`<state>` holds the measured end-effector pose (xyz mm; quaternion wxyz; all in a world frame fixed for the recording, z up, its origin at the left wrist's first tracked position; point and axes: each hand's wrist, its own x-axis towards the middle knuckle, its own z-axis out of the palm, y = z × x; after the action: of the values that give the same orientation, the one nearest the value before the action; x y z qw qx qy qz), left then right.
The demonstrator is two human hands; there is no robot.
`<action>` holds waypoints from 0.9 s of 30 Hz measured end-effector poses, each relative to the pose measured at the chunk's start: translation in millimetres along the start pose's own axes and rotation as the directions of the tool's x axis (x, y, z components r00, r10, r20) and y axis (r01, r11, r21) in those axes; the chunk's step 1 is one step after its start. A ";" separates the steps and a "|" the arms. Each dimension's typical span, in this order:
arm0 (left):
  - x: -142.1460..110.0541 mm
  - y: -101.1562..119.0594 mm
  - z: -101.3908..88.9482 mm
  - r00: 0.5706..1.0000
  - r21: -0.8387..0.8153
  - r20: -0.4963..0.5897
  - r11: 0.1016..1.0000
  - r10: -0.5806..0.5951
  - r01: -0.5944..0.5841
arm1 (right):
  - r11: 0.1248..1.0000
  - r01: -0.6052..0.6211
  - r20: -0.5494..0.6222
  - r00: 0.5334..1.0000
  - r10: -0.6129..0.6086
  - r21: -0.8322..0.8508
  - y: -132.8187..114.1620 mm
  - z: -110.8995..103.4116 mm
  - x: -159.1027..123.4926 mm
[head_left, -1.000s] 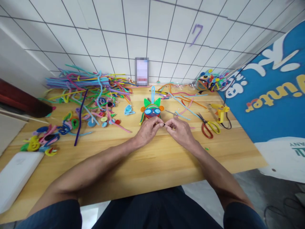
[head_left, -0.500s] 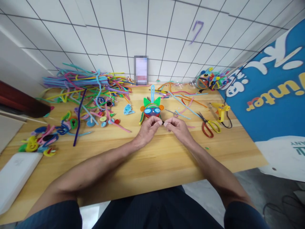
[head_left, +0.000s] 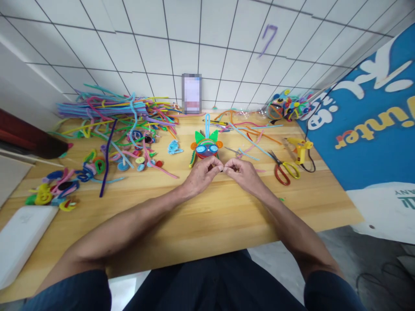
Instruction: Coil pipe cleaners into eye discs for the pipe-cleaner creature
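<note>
My left hand point(head_left: 204, 172) and my right hand point(head_left: 242, 173) meet fingertip to fingertip over the table, both pinched closed. A tiny dark piece point(head_left: 222, 169) shows between the fingertips, too small to name. Just beyond my left hand lies a pipe-cleaner figure point(head_left: 207, 150) with green pointed ears, orange coils at the sides, blue round eyes and a light-blue loop on top. My left fingers cover its lower part. To the right of my right hand lie scissors point(head_left: 282, 167) with one red and one yellow handle, partly open.
A yellow glue gun point(head_left: 302, 149) stands beyond the scissors. Loose pipe cleaners point(head_left: 256, 134) lie at the back right, and a large bundle of them point(head_left: 106, 108) at the back left. A phone point(head_left: 192, 93) leans on the tiled wall. A white box point(head_left: 27, 237) sits at the left edge.
My hands have barely shifted; the fingertips have drawn a little closer together, and less of the dark piece shows between them. Objects on the table have stayed put.
</note>
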<state>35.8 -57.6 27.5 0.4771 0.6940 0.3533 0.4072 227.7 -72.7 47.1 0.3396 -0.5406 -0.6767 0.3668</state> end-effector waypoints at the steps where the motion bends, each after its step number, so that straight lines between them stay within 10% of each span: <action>1: -0.1 -0.1 -0.2 1.000 0.012 -0.015 1.000 0.004 -0.004 | 0.998 -0.021 0.020 1.000 0.020 0.053 0.9 -1.0 1.1; 15: -7.0 3.7 6.4 0.996 -0.085 -0.080 0.995 -0.050 0.044 | 0.789 -0.258 0.148 0.966 0.212 0.557 3.6 13.3 1.6; 27: -11.7 1.2 22.4 0.965 -0.427 -0.159 0.896 -0.210 0.124 | 0.777 -0.150 0.073 0.988 0.133 0.611 12.2 39.5 0.5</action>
<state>51.2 -76.6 21.1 0.6081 0.4996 0.3641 0.4981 199.7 -75.6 16.7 0.4596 -0.4450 -0.4825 0.5983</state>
